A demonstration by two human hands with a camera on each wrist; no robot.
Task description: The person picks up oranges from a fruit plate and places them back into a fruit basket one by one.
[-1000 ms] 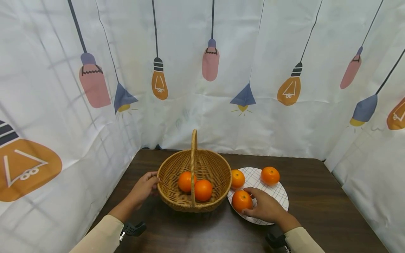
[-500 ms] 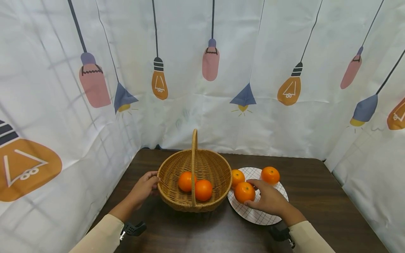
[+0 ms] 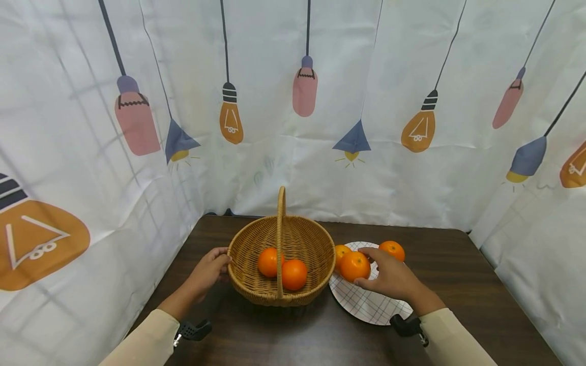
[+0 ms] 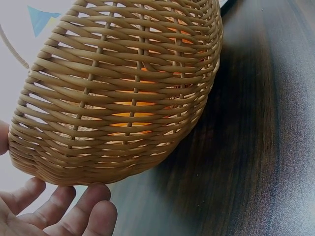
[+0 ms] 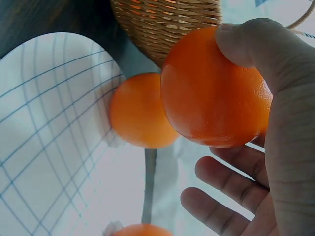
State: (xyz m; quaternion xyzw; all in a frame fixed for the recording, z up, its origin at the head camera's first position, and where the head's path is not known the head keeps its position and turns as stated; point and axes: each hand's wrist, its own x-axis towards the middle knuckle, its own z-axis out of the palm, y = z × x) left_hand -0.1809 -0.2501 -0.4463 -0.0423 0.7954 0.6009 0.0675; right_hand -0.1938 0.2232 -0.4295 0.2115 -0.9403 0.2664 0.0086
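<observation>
A wicker basket [image 3: 256, 295] with a tall arched handle stands mid-table, with two oranges [image 3: 294, 275] inside. My left hand [image 3: 208, 274] grips its left rim; in the left wrist view the thumb is at one side and the fingertips [image 4: 98, 194] lie under the weave. My right hand [image 3: 391, 274] pinches an orange [image 3: 354, 267] between thumb and fingers, raised over the checked plate [image 3: 371, 307]. The right wrist view shows the thumb on this held orange [image 5: 211, 93]. On the plate, one more orange [image 3: 341, 252] lies beside the basket and another [image 3: 392, 249] at the far right edge.
The dark wooden table [image 3: 293, 340] carries basket and plate side by side, the basket's right rim overlapping the plate's left edge in the head view. A white curtain [image 3: 293, 162] printed with lamps hangs behind and along both sides.
My right hand has lifted an orange from the plate's near left part, moving it up and slightly away from me. The left hand and basket have stayed put.
</observation>
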